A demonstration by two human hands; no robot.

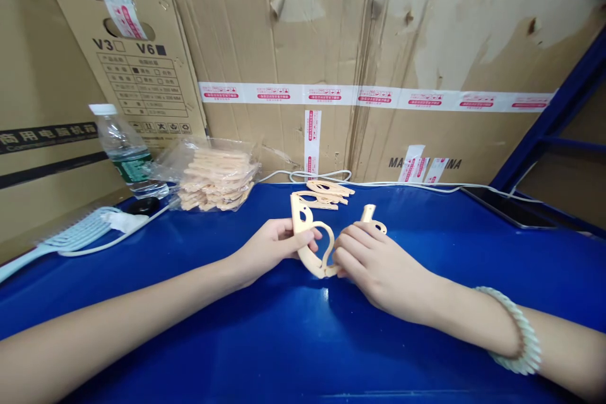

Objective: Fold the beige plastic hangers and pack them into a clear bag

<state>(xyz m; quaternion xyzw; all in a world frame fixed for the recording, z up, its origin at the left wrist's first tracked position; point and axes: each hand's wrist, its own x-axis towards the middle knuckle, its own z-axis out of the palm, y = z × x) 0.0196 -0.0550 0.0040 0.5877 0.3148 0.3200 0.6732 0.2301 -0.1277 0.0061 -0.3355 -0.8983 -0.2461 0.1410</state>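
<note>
A cream plastic folding hanger is held between my two hands just above the blue tabletop. My left hand pinches its left arm, thumb in front and fingertips showing behind. Closed around the right arm is my right hand, its knuckles hiding most of that part; the arm's end sticks out above the fingers. A curved hook piece rises between the arms from the joint at the bottom. Behind the hands lie several similar folded cream hangers in a small pile.
A clear bag full of cream hangers sits at the back left, beside a water bottle. A light blue hairbrush lies far left. A white cable runs along the cardboard wall to a dark tablet.
</note>
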